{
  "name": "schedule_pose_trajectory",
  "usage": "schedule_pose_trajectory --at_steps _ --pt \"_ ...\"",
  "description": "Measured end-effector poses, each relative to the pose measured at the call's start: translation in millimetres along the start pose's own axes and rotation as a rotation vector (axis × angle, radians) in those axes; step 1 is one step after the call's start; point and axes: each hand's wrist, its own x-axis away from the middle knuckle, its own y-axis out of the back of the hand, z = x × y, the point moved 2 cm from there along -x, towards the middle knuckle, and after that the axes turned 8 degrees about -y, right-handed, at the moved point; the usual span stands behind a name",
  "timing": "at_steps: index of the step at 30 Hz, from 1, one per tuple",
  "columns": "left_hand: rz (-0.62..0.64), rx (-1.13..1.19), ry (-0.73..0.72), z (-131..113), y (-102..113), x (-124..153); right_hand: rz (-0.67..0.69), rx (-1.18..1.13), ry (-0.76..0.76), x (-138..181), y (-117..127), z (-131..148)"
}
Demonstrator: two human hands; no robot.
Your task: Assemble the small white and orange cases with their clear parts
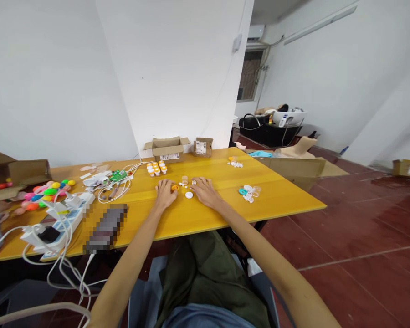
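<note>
My left hand (166,193) rests on the yellow table with its fingers spread. An orange ring-shaped cap (175,187) lies beside its thumb and index finger; whether they touch it I cannot tell. My right hand (207,192) lies palm down, fingers stretched out and apart, its fingertips near a small white plastic part (193,182). Between the hands is a round white disc (189,195). Just beyond it stands a small clear cup (185,179), with several little white pieces (182,184) around its base.
Several orange-and-white capped containers (156,168) stand before an open cardboard box (167,149). Clear, teal and white parts (248,192) lie to the right, another small pile (235,163) farther back. On the left are a power strip (71,223), cables, a phone (106,228) and colourful balls (48,193).
</note>
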Motion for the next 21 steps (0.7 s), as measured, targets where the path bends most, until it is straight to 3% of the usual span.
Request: schedule_pose_trajectory --at_steps 12,21 --pt "0.064 0.007 0.019 -2.8 -1.0 -0.9 -0.008 -0.012 -0.019 0.4 2.3 -0.1" --pt "0.042 0.004 -0.146 -9.2 -1.4 1.9 0.046 -0.017 -0.008 -0.2 4.3 0.9"
